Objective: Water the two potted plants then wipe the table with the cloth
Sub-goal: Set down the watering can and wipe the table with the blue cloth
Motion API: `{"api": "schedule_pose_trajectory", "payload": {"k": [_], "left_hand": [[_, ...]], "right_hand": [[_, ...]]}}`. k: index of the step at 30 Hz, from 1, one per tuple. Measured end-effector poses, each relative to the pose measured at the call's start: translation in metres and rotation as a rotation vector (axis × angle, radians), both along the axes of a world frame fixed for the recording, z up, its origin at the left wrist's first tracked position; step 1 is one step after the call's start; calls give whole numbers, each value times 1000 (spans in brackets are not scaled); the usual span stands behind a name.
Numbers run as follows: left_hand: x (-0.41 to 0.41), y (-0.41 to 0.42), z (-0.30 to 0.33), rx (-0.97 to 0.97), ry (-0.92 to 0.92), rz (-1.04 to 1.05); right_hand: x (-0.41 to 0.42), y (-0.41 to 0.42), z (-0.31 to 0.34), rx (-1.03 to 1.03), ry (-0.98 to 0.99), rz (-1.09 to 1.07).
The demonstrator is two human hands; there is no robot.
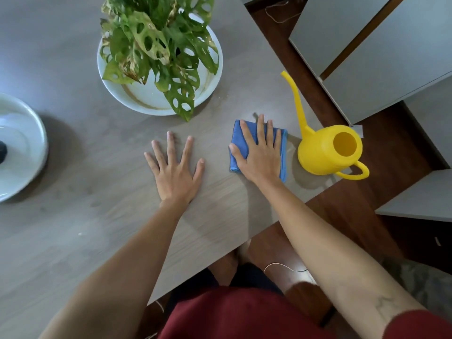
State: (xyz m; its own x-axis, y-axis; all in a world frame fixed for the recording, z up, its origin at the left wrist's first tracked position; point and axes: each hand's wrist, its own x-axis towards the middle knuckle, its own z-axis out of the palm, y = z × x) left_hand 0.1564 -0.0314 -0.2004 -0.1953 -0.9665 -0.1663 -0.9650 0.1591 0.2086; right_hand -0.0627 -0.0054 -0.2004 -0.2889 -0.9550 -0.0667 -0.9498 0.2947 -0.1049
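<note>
Blue cloth (pixel 259 149), folded, under flat-spread right hand (pixel 256 152); left hand (pixel 175 167) spread on tabletop (pixel 97 216). Wipe toward 9 o'clock, avoiding watering can (pixel 327 150) at 3.

Soft daylight, faint shadows, wide-angle bowing

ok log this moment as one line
phase: wiping | right hand: flat on blue cloth | left hand: flat on table | watering can: upright, right of cloth
</note>
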Motion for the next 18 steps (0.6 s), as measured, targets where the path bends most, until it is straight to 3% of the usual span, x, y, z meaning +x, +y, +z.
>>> {"api": "schedule_pose_trajectory", "payload": {"k": [10,18], "left_hand": [[7,-22,3,-25,67,86],[4,-39,0,21,-24,127]], "right_hand": [[54,56,-2,26,-27,104],[-4,-16,-4,43,7,-226]]}}
